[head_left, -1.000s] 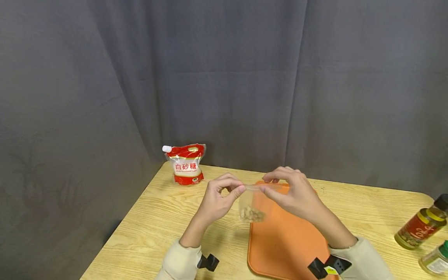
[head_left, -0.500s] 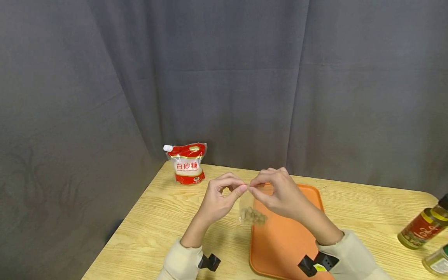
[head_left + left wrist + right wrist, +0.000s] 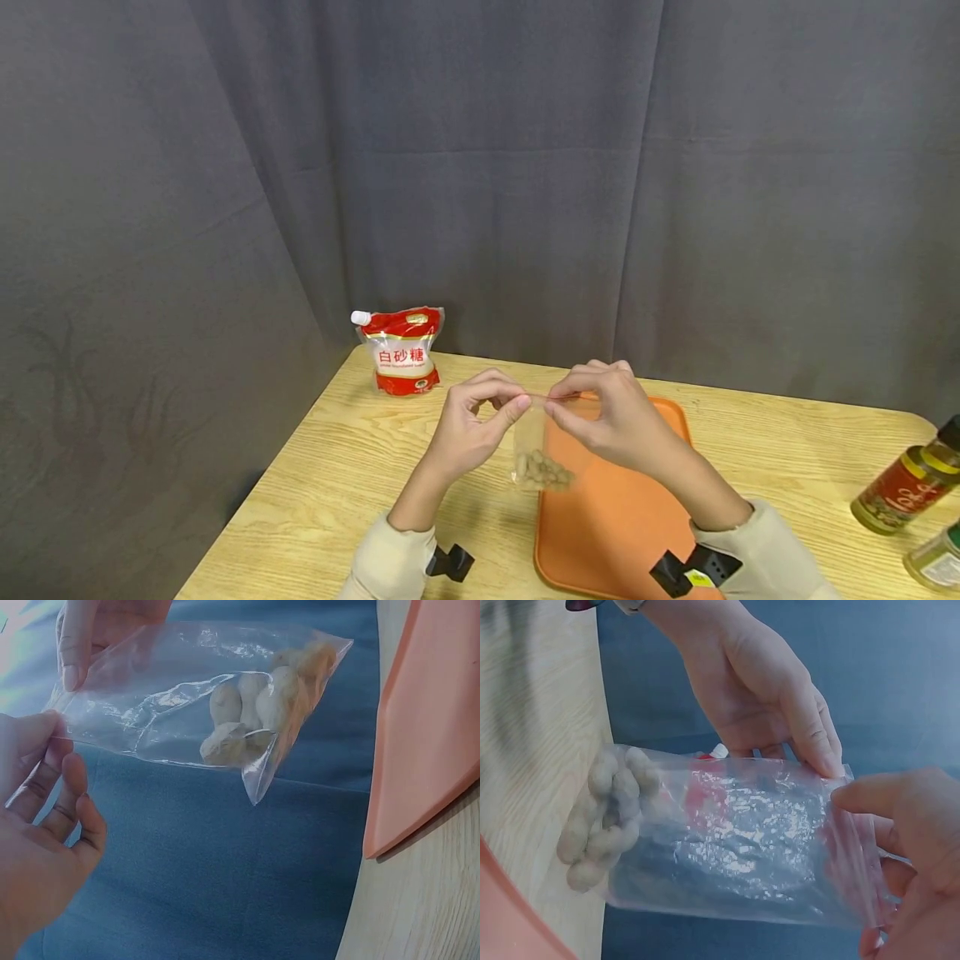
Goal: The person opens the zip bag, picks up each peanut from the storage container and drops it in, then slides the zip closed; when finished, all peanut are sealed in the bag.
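Observation:
A clear zip-top bag [image 3: 742, 840] hangs from both hands, its top edge upward in the head view. Several peanuts in their shells [image 3: 604, 825] are gathered at its bottom. My left hand [image 3: 468, 425] pinches one top corner between thumb and index finger. Farther along the same top edge, my right hand [image 3: 607, 417] pinches the bag between thumb and fingers. In the left wrist view the left hand's other fingers [image 3: 75, 795] are curled loosely beside the bag. The bag overlaps the left side of an orange tray [image 3: 600, 533] in the head view.
A red and white pouch of white sugar [image 3: 402, 354] with a white cap stands at the back left of the wooden table [image 3: 300, 483]. At the right edge are a dark-capped bottle with a red label [image 3: 903, 492] and a green-capped jar [image 3: 937, 562]. Grey curtains hang behind.
My right hand slid left along the bag's top edge until it met the left hand, then moved back right a little. The left hand kept its pinch in nearly the same spot.

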A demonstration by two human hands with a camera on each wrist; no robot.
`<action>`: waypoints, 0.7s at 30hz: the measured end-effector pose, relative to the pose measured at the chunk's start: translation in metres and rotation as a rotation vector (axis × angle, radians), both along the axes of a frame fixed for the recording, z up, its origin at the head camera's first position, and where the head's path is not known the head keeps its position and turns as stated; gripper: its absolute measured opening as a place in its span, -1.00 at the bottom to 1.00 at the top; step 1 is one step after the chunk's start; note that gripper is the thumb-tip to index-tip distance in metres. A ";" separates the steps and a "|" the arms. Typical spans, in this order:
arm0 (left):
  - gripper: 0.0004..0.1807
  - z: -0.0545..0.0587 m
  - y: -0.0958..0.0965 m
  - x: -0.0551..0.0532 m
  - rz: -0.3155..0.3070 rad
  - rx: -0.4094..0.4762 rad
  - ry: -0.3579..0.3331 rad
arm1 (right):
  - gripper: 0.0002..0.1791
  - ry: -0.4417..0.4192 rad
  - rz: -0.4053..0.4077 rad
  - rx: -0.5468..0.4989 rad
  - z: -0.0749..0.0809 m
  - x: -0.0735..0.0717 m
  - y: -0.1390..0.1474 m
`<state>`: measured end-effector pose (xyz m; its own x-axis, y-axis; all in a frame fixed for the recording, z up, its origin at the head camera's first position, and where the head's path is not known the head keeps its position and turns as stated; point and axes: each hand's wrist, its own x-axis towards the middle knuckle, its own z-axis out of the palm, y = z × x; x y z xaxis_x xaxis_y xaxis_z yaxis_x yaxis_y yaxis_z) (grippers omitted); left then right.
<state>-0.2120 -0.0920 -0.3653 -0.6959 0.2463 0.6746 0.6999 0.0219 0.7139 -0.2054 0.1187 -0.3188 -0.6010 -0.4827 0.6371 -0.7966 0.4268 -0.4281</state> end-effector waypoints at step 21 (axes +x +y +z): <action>-0.94 0.000 0.000 0.000 -0.004 0.000 0.011 | -0.84 0.042 -0.001 -0.025 -0.008 0.001 0.009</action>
<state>-0.2124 -0.0925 -0.3657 -0.6876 0.2487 0.6822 0.7077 0.0192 0.7063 -0.2039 0.1276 -0.3268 -0.5739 -0.4663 0.6732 -0.8138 0.4170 -0.4048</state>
